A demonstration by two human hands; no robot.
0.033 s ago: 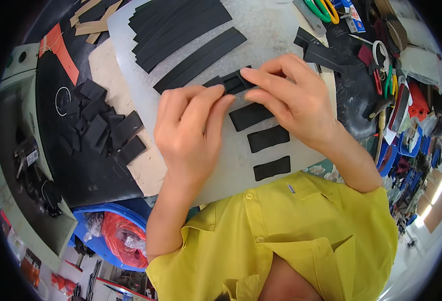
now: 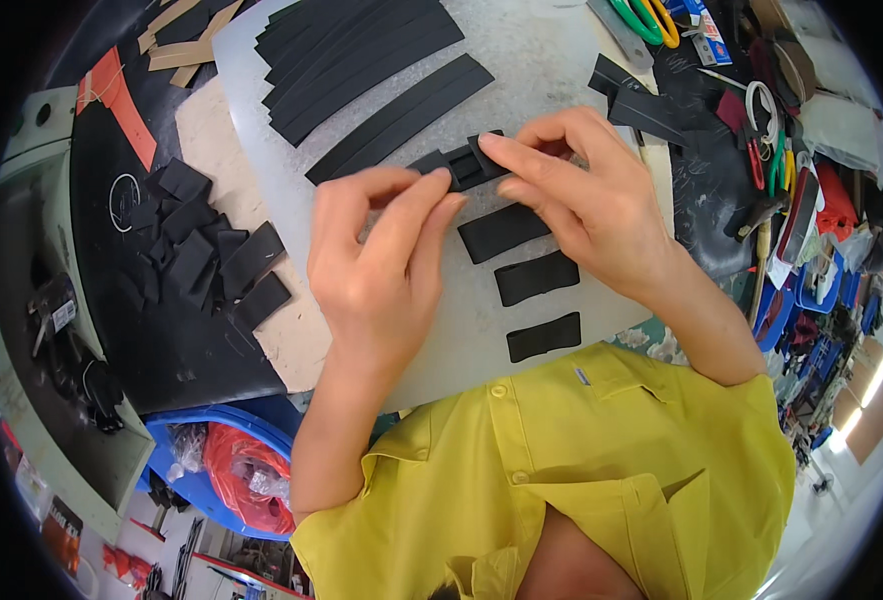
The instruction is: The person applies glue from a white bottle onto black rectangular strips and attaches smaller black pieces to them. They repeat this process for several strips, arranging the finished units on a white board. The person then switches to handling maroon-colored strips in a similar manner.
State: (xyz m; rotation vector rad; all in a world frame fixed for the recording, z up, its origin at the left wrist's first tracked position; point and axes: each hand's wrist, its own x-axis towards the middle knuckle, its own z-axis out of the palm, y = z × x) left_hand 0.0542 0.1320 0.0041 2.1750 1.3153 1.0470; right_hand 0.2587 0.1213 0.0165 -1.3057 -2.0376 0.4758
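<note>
Between my two hands is a short black strip (image 2: 469,170) with its ends folded in toward the middle, leaving a small gap between the flaps. My left hand (image 2: 376,250) pinches its left end with bent fingers. At the other end, my right hand (image 2: 586,190) presses the folded flap between thumb and index finger. Just below lie several black flattened loops, the nearest loop (image 2: 504,232) partly under my right hand. A long black strip (image 2: 401,120) lies above the folded one, beside a fanned stack of long black strips (image 2: 361,60).
A pale board (image 2: 561,60) lies under the work. At left is a heap of black folded pieces (image 2: 191,235); a blue basin (image 2: 221,415) stands below it. An orange-red strip (image 2: 126,110) lies far left. Green-handled scissors (image 2: 636,18) and dark offcuts (image 2: 646,112) lie upper right.
Both hands stay at the folded strip with only slight finger shifts. The left thumb has moved a little, and the right thumb sits slightly further right.
</note>
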